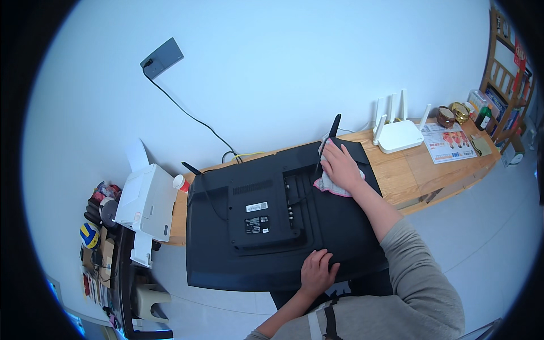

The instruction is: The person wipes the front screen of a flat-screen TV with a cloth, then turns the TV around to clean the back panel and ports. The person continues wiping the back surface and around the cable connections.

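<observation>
A black flat-screen television [348, 225] lies face down, its back panel towards me. My right hand [342, 168] presses a pale cloth with a pink edge [330, 187] against the panel near the far right corner. Part of the cloth is hidden under the palm. Beside those fingers, a black stand foot [335, 125] sticks up past the far edge. My left hand [318, 272] rests on the near edge of the television, holding nothing. A second stand foot [191, 168] juts from the far left corner.
Under the television runs a wooden cabinet [393, 172]. On it stand a white router [399, 137], a printed sheet [451, 144] and two bowls at right. A red paper cup [182, 183] and a white printer [142, 199] are at left. A black cable [187, 108] hangs from the wall.
</observation>
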Demonstrator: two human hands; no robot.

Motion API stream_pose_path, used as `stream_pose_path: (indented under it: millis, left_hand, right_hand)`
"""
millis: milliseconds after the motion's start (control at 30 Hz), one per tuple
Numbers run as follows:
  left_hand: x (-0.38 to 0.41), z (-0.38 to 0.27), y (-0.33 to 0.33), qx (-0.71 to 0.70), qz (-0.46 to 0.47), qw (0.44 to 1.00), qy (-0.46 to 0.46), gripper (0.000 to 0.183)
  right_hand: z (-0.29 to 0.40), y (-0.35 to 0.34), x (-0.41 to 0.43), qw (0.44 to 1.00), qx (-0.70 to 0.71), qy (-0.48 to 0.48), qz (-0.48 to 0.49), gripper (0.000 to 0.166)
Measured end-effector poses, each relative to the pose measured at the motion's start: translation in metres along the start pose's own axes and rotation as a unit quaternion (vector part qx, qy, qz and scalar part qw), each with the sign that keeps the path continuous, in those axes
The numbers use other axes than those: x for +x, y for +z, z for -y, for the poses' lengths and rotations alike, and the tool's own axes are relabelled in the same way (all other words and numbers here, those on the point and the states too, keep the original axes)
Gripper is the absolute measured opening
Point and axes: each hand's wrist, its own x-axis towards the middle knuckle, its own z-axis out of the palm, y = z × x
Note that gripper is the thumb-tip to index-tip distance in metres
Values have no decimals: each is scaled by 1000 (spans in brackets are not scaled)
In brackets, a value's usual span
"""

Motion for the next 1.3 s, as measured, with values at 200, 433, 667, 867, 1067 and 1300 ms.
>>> stream_pose_path:
  millis: [200, 433, 667, 867, 1067, 1300]
  left_hand:
    - [39, -4, -29, -159, 12, 986, -51, 31]
    - [205, 31, -23, -199, -74, 976, 53, 23]
    - [331, 96, 46, 41, -26, 997, -58, 39]
    - [357, 124, 71, 57, 103, 982, -146, 35]
    - [362, 164, 101, -36, -39, 981, -187, 25]
    - [356, 175, 62, -404, -144, 838, -336, 23]
  right_hand:
    - [9, -2, -13, 997, -29, 38, -69, 41]
    - [-1, 6, -14, 989, -11, 98, -115, 42]
    - [2, 3, -12, 989, 24, 89, -117, 42]
    - [3, 1, -13, 988, 43, 95, -114, 42]
    - [0, 2, -14, 987, 52, 90, -124, 42]
    - [-1, 0, -14, 986, 59, 103, -116, 42]
